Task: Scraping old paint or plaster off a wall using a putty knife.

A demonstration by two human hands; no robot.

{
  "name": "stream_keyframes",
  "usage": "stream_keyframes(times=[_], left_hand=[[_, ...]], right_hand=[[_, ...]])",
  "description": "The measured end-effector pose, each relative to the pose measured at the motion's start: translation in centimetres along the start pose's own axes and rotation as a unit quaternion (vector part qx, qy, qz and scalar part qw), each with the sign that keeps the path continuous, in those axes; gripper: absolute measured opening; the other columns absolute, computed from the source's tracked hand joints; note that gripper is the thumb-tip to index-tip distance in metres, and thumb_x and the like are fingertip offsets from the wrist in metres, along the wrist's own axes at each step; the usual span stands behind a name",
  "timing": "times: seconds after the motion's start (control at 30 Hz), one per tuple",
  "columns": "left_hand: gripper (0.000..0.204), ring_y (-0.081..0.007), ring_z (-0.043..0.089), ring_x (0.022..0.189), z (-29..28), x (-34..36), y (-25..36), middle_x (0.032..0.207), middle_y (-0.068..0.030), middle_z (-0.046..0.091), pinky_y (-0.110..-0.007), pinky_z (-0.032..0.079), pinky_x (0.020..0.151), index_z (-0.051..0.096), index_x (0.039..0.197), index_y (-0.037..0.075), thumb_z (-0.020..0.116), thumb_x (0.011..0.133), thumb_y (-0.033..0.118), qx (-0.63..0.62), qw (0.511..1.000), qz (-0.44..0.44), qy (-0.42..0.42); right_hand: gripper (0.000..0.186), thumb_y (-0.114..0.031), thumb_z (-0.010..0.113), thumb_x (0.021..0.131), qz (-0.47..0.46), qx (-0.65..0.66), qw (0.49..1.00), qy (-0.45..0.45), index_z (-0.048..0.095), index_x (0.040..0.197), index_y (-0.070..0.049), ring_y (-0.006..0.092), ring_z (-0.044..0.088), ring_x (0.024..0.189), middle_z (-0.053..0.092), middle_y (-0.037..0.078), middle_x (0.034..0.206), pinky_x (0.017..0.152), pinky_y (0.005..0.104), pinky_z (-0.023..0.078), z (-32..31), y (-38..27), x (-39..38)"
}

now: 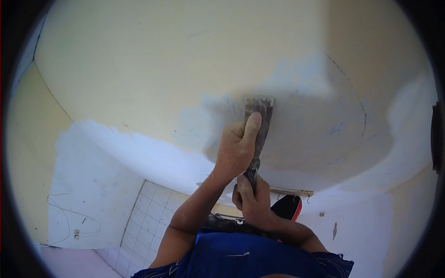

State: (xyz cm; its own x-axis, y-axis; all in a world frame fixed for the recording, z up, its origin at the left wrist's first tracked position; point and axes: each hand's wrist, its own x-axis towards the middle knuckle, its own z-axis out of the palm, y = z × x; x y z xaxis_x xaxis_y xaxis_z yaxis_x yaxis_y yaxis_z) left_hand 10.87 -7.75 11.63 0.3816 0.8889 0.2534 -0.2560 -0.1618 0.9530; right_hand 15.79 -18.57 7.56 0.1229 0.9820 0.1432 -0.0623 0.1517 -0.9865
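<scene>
The left hand (237, 148) and, below it, the right hand (255, 201) are closed around one scraper (264, 121); its long axis leans slightly right, blade (259, 104) pointing upward above both hands.

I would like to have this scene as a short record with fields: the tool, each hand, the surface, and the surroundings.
Tool: flat scraper, dark and stained, blade end pointing up
Left hand: gripping the scraper higher up, thumb lying along it
Right hand: closed around the lower handle
Surface: painted surface, cream with white patches, dark marks and a shadow
Surroundings: white tiles at lower left; rail with hooks beyond the right hand
Unclear: whether the blade edge touches the surface
</scene>
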Motion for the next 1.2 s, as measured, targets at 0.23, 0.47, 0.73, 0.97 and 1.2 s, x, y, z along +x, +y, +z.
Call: stream_keyframes(times=[0.23,0.47,0.73,0.97,1.2], left_hand=[[0.052,-0.0018,0.034,0.046,0.0,0.5,2.2,0.053,0.0072,0.042,-0.023,0.026,0.041,0.046,0.057,0.01,0.049,0.102,0.038,-0.017,1.0,-0.019,-0.008],[0.053,-0.0023,0.034,0.048,-0.5,0.0,-1.1,0.051,0.007,0.039,-0.025,0.026,0.041,0.044,0.057,0.009,0.05,0.102,0.037,-0.001,1.0,-0.001,0.002],[0.054,-0.0026,0.034,0.044,-0.4,0.5,1.0,0.05,0.0069,0.041,-0.023,0.025,0.04,0.045,0.056,0.012,0.048,0.101,0.04,-0.006,1.0,-0.002,0.003],[0.054,-0.0025,0.034,0.044,-0.5,0.6,1.2,0.051,0.0071,0.041,-0.023,0.025,0.04,0.044,0.055,0.013,0.049,0.101,0.04,-0.028,1.0,-0.011,0.004],[0.053,-0.0028,0.034,0.044,-1.1,0.2,-0.1,0.051,0.0067,0.041,-0.023,0.025,0.04,0.044,0.056,0.012,0.049,0.102,0.039,-0.014,1.0,0.023,0.013]], right_hand=[[0.022,-0.019,0.04,0.102,0.013,0.042,0.999,-0.005,0.045,0.089,-0.002,0.0052,0.039,0.044,0.046,0.0,0.053,0.042,0.0253,0.03,0.4,-1.1,-0.1],[0.022,-0.018,0.045,0.101,0.057,0.021,0.998,0.012,0.047,0.089,0.0,0.0051,0.041,0.049,0.047,0.0,0.056,0.044,0.0263,0.033,0.0,0.6,-0.7],[0.025,-0.021,0.04,0.103,0.013,-0.005,1.0,0.012,0.043,0.086,-0.003,0.006,0.037,0.041,0.046,0.002,0.051,0.04,0.0252,0.029,0.6,-0.5,0.2],[0.021,-0.017,0.044,0.1,0.044,0.024,0.999,-0.004,0.048,0.09,0.0,0.0053,0.041,0.048,0.047,0.0,0.055,0.044,0.0266,0.033,0.5,-1.3,-0.1],[0.027,-0.024,0.039,0.103,0.007,-0.005,1.0,0.0,0.043,0.086,-0.003,0.0059,0.037,0.041,0.046,0.001,0.051,0.04,0.0252,0.029,0.9,-0.3,0.1]])
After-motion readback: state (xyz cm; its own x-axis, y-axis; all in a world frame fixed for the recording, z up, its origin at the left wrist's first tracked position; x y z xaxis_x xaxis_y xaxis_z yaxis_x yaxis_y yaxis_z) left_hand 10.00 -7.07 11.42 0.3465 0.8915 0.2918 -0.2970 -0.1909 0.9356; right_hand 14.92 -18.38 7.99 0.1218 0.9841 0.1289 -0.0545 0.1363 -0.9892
